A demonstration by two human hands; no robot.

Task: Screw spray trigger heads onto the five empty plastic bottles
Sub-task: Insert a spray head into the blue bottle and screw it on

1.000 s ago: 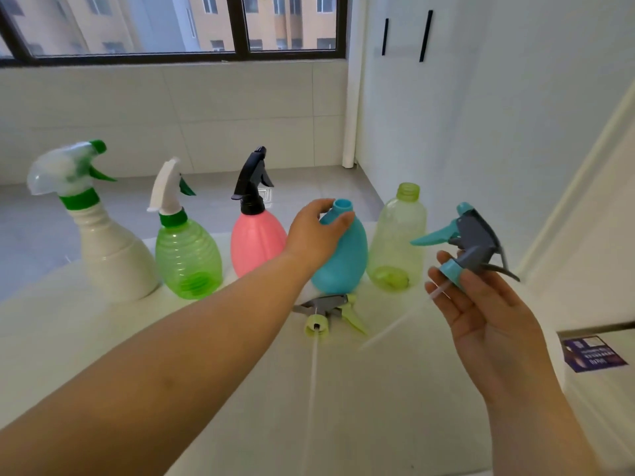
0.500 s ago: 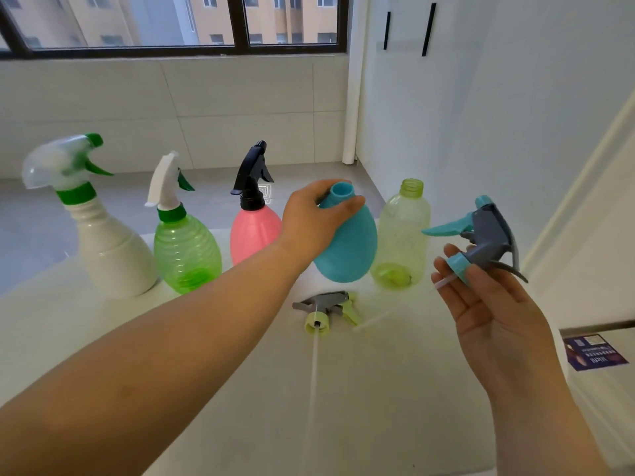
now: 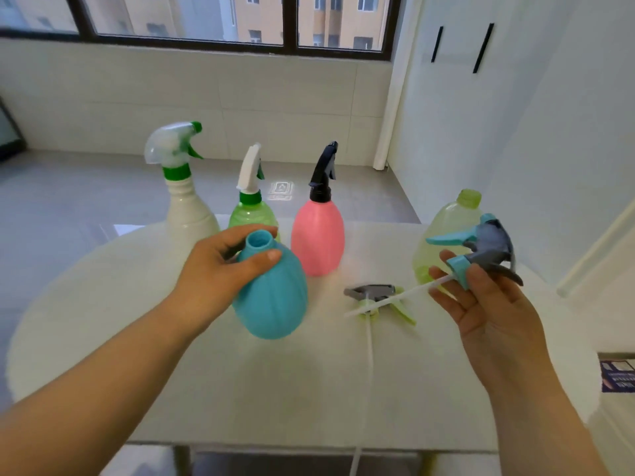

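Head view: left hand [image 3: 220,269] is closed around the neck of the uncapped teal bottle [image 3: 271,297], held tilted above the tabletop [image 3: 240,389]. Right hand [image 3: 488,304], fingers partly curled, pinches the teal-and-grey trigger head [image 3: 481,249] by its collar, dip tube pointing left. White bottle [image 3: 189,214], green bottle [image 3: 252,214] and pink bottle [image 3: 318,235] stand capped. Yellow-green bottle [image 3: 443,231] stands uncapped; a grey-and-green trigger head [image 3: 378,297] lies on the tabletop before it.

left hand [image 3: 220,269] hides most of the green bottle [image 3: 252,214]; both forearms run off frame.
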